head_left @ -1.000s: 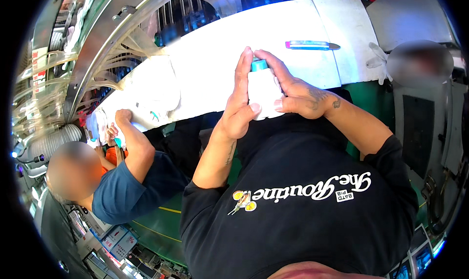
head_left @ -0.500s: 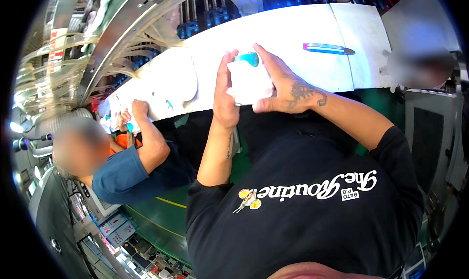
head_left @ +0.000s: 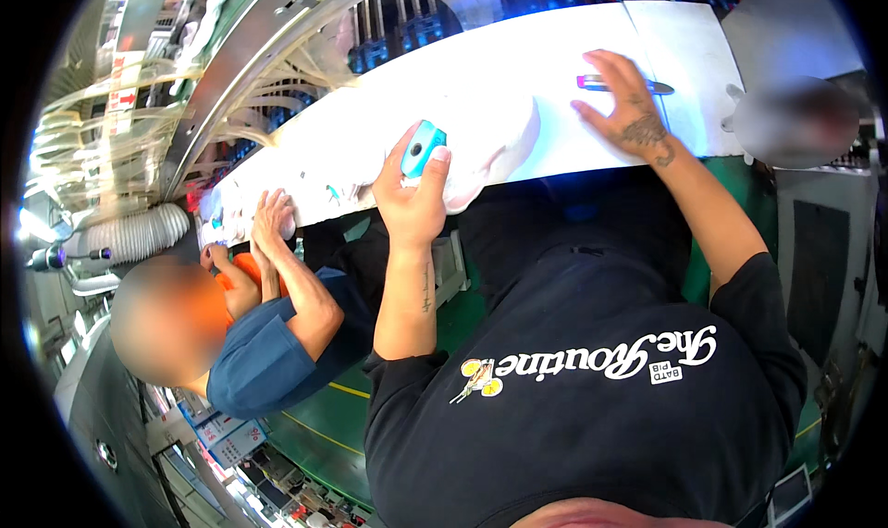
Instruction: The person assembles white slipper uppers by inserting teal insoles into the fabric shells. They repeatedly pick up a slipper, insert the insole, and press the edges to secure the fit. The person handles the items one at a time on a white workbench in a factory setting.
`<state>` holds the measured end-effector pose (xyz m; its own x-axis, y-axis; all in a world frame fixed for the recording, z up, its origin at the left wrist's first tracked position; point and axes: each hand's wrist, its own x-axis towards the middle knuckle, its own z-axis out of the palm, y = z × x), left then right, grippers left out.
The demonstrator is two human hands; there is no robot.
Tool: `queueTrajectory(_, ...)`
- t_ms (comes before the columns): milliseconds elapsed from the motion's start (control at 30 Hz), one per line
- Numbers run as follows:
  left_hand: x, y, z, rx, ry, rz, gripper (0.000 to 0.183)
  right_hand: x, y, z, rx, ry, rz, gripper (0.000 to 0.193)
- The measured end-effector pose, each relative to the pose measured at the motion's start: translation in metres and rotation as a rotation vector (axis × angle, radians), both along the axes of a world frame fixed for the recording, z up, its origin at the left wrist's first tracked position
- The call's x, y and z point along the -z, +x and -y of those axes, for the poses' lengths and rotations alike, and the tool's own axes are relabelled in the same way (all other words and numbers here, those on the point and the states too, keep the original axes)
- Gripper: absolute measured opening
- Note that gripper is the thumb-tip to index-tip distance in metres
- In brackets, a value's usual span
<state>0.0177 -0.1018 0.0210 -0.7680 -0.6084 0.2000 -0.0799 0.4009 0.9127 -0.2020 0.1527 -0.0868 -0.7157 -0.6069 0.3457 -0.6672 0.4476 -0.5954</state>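
My left hand [head_left: 412, 200] is closed on a turquoise plastic part [head_left: 424, 149], oval with a dark round spot on its face, held upright over the white work surface. A soft-looking white piece [head_left: 467, 193], its outline partly lost in the glare, lies right beside that hand. Farther right, my right hand [head_left: 627, 112] is over a slim knife-like tool [head_left: 659, 88] with a pink end, a blue body and a dark pointed tip. Its fingers and thumb are spread on either side of the tool; whether they touch it I cannot tell.
The white table [head_left: 689, 47] curves from left to right before me, strongly lit. To my left a co-worker in a blue shirt [head_left: 268, 366] works at the same table, near small turquoise bits [head_left: 347, 192]. Pale tubes [head_left: 277, 93] and a metal frame [head_left: 245, 42] stand behind.
Both hands were together around a white piece with a turquoise patch. They have parted: the left keeps the turquoise part, the right has moved right to the tool, and the white piece is down.
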Motion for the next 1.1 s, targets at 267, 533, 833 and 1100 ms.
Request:
queueTrajectory(267, 0.127, -0.029, 0.004, 0.093, -0.107, -0.009, 0.051, 0.026, -0.016, -0.084, 0.353, 0.239, -0.002, 0.036)
queueTrajectory(533, 0.101, -0.032, 0.017, 0.008, 0.593, -0.048, 0.053, 0.023, -0.012, -0.074, 0.426, 0.291, -0.045, 0.036)
queueTrajectory(833, 0.101, -0.031, 0.011, -0.03, 0.744, -0.097, 0.051, 0.027, -0.012, -0.076, 0.422, 0.292, -0.098, 0.036)
queueTrajectory(1100, 0.076, -0.036, 0.015, 0.035, 0.737, 0.096, 0.048, 0.026, -0.025, -0.076, 0.371, 0.153, 0.255, 0.029)
